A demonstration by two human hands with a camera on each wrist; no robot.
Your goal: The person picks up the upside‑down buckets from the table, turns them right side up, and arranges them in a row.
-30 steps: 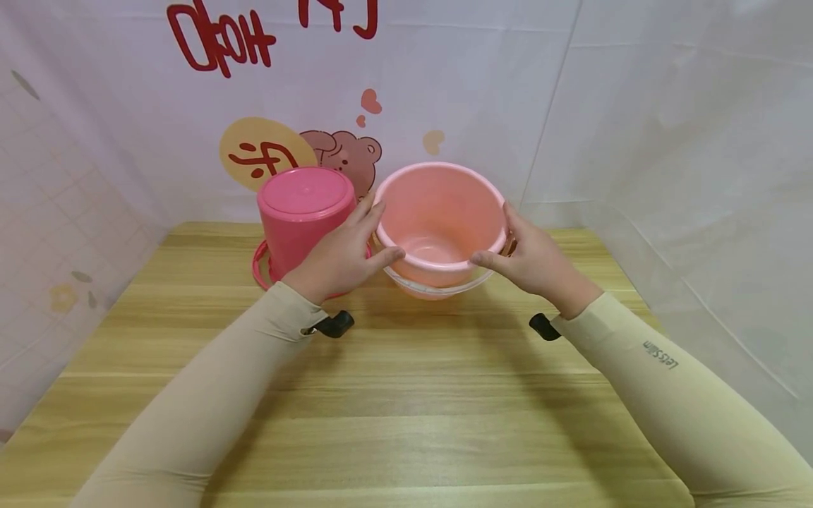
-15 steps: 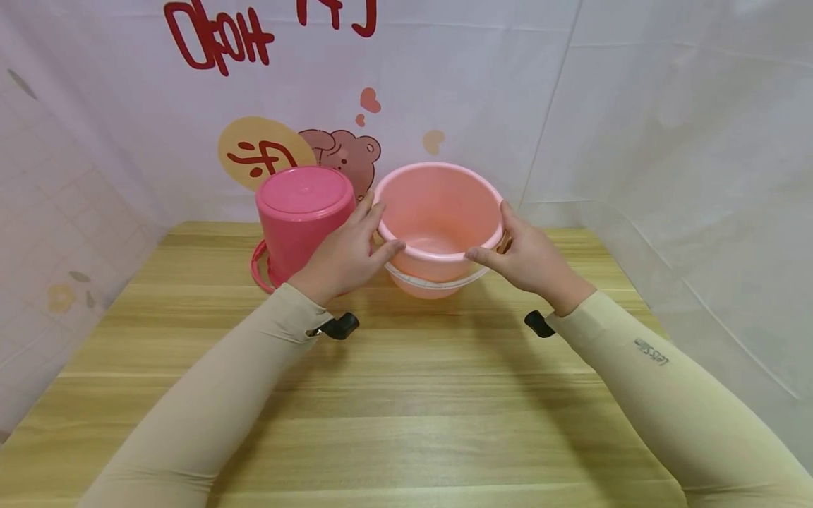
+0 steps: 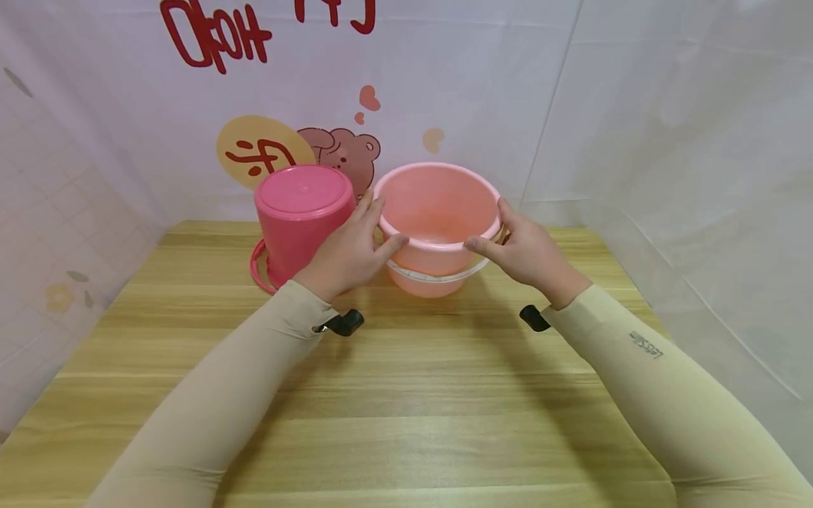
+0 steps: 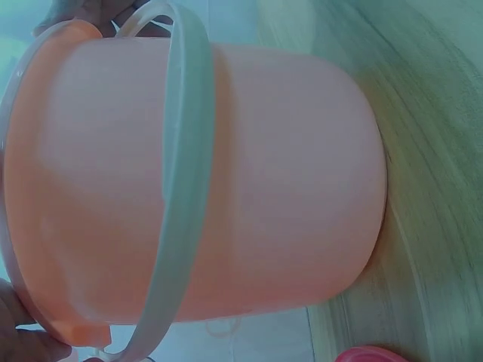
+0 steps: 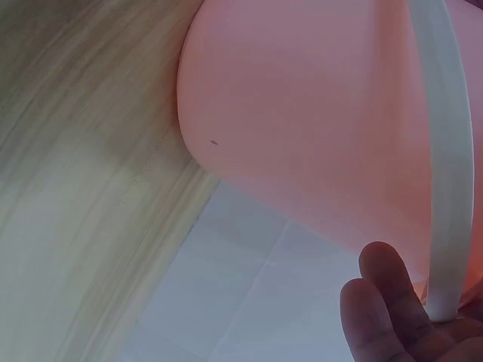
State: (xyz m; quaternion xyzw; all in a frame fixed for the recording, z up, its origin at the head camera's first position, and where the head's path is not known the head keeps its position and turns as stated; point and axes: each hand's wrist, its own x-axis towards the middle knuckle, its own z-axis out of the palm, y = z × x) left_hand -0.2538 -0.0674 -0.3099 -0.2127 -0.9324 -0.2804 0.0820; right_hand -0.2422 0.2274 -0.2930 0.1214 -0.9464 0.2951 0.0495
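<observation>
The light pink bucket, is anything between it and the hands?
No, nothing visible: the left hand and right hand both hold the light pink bucket. The dark pink bucket stands left of it, not between.

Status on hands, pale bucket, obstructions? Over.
Left hand, right hand: both gripping pale pink bucket. Bucket upright, white handle down. Upturned darker pink bucket beside left hand, possible obstruction.

My left hand [image 3: 349,255] and right hand [image 3: 532,255] grip the rim [image 3: 438,247] of a light-pink bucket [image 3: 435,201] — upright, white handle [image 3: 438,279] lowered across its front — beside an upturned, darker pink bucket [image 3: 301,226] on a wooden table [image 3: 432,409].
</observation>
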